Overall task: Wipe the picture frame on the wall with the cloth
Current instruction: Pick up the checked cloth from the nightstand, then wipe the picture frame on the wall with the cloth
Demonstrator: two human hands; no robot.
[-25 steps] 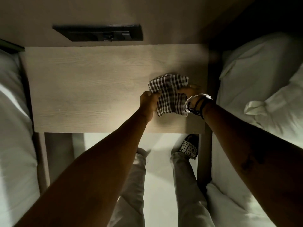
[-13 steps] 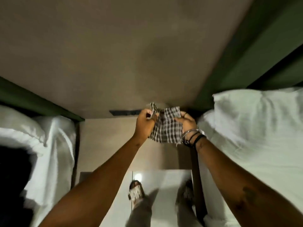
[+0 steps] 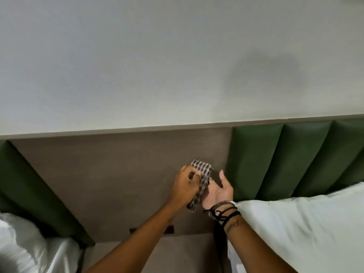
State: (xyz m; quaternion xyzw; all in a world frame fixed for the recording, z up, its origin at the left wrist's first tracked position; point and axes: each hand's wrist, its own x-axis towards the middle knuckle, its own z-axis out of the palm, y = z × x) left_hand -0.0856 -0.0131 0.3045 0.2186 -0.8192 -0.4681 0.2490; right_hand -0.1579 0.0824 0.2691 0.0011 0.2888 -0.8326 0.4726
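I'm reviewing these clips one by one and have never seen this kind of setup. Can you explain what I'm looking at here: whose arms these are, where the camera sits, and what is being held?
There is no machine here: a person wears a wide-angle camera on the head, so the single picture looks forward and down along their own two bare arms.

The left hand grips a checked cloth, bunched and hanging between the hands. The right hand, with bracelets at the wrist, is open, palm turned toward the cloth and apparently touching it.

Behind the hands is a brown wall panel flanked by green padded headboards, with a pale wall above. White pillows lie at the lower right and lower left.

No picture frame shows in this view, so wiping has not begun.
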